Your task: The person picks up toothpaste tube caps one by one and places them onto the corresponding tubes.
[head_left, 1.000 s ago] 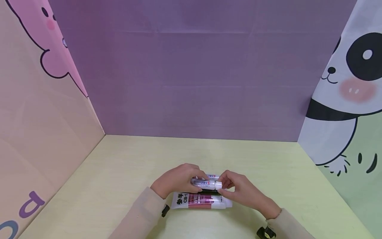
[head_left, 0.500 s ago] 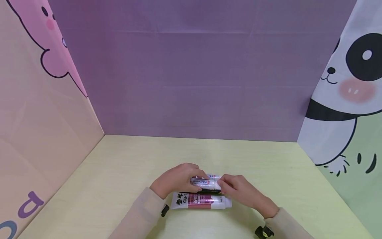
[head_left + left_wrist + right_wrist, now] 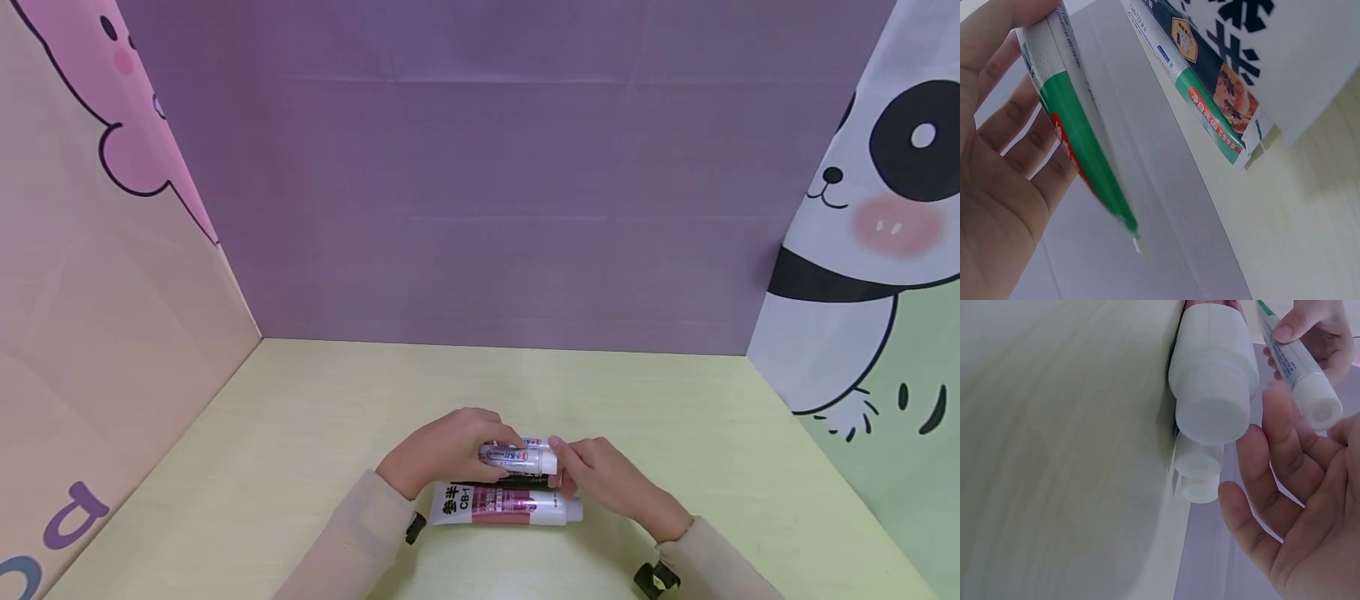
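Note:
My left hand point(image 3: 450, 446) grips a small white-and-green toothpaste tube point(image 3: 1079, 125), held level above other tubes, its white cap point(image 3: 1317, 403) to the right. My right hand point(image 3: 618, 479) is at that cap, fingers loosely bent beside it in the right wrist view. Whether a fingertip touches the cap I cannot tell. Below lies a large toothpaste tube point(image 3: 502, 506) with a purple-red band, lettered CB-1. Behind it are a black tube point(image 3: 528, 481) and another small white-and-green tube point(image 3: 1207, 109), both partly hidden.
All the tubes lie together on a pale wooden table point(image 3: 337, 400). A purple wall point(image 3: 510, 208) closes off the back. Printed side panels stand left and right, with a panda figure point(image 3: 870, 242) on the right one.
My right hand covered the cap end half a second ago; now its fingers have loosened and the cap shows again. My left hand holds the small tube in the same place.

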`<control>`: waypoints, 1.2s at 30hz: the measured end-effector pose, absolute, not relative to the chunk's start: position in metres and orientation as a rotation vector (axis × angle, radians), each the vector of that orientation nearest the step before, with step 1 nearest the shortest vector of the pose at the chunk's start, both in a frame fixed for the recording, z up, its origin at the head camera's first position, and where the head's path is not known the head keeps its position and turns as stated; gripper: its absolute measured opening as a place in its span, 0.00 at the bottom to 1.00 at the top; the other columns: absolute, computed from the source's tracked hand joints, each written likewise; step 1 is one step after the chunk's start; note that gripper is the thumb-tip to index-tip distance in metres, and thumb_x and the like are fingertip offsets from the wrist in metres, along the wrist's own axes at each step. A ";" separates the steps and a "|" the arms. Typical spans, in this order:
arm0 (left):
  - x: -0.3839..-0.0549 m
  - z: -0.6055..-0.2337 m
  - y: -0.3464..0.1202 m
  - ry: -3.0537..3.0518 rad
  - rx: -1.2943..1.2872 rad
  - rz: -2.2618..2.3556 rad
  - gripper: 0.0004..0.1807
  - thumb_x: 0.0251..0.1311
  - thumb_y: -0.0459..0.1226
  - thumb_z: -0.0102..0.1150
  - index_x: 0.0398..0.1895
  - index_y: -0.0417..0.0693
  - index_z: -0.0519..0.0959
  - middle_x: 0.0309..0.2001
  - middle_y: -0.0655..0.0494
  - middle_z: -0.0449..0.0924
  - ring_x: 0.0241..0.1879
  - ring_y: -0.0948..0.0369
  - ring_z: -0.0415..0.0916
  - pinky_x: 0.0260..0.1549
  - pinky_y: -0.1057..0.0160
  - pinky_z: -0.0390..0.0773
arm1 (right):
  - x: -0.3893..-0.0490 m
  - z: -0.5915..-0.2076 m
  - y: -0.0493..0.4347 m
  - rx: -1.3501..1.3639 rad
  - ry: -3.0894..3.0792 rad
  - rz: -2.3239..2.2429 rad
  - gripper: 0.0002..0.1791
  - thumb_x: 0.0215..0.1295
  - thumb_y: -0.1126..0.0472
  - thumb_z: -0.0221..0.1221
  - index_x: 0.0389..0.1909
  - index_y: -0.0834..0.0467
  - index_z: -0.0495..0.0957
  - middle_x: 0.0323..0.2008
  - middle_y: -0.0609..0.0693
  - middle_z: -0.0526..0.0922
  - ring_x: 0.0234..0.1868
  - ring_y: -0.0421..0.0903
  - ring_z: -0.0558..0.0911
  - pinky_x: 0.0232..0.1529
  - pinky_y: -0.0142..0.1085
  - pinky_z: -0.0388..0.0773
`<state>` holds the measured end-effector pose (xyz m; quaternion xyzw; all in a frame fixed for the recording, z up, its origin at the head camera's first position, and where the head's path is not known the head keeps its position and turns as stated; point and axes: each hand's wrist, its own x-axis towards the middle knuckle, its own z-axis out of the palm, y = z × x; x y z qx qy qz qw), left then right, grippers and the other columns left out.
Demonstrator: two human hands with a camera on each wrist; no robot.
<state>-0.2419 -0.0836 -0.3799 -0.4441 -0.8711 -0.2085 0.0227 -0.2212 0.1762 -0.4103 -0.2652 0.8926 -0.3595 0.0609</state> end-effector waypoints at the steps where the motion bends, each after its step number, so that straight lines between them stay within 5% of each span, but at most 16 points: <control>1: -0.242 -0.380 -0.084 -2.696 -1.375 -0.645 0.16 0.56 0.38 0.71 0.50 0.53 0.87 0.39 0.65 0.81 0.36 0.70 0.73 0.40 0.73 0.75 | -0.221 -0.410 0.176 -0.795 2.707 -1.083 0.32 0.82 0.45 0.36 0.26 0.54 0.82 0.17 0.39 0.79 0.26 0.40 0.78 0.35 0.37 0.75; 8: -0.243 -0.379 -0.084 -2.686 -1.383 -0.660 0.16 0.57 0.38 0.71 0.51 0.52 0.86 0.40 0.65 0.81 0.35 0.70 0.73 0.39 0.73 0.75 | -0.222 -0.409 0.180 -0.773 2.751 -1.078 0.34 0.82 0.45 0.35 0.21 0.53 0.80 0.18 0.40 0.79 0.25 0.39 0.76 0.33 0.36 0.74; 17: -0.242 -0.377 -0.086 -2.729 -1.348 -0.649 0.17 0.58 0.40 0.70 0.52 0.54 0.86 0.41 0.66 0.81 0.36 0.70 0.72 0.40 0.72 0.76 | -0.220 -0.408 0.184 -0.927 2.738 -1.192 0.11 0.76 0.48 0.54 0.48 0.51 0.75 0.36 0.42 0.81 0.35 0.41 0.80 0.37 0.35 0.78; 23: -0.242 -0.376 -0.086 -2.722 -1.352 -0.654 0.16 0.58 0.39 0.70 0.51 0.54 0.86 0.39 0.66 0.80 0.35 0.70 0.72 0.39 0.72 0.75 | -0.218 -0.412 0.182 -1.171 2.764 -1.233 0.20 0.62 0.60 0.69 0.49 0.54 0.71 0.45 0.43 0.76 0.42 0.48 0.80 0.43 0.41 0.79; 36: -0.241 -0.375 -0.085 -2.713 -1.360 -0.670 0.16 0.57 0.37 0.70 0.50 0.53 0.86 0.39 0.66 0.81 0.35 0.70 0.73 0.38 0.73 0.76 | -0.217 -0.412 0.180 -1.296 2.784 -1.233 0.21 0.57 0.71 0.70 0.45 0.55 0.70 0.43 0.43 0.72 0.42 0.43 0.76 0.42 0.38 0.81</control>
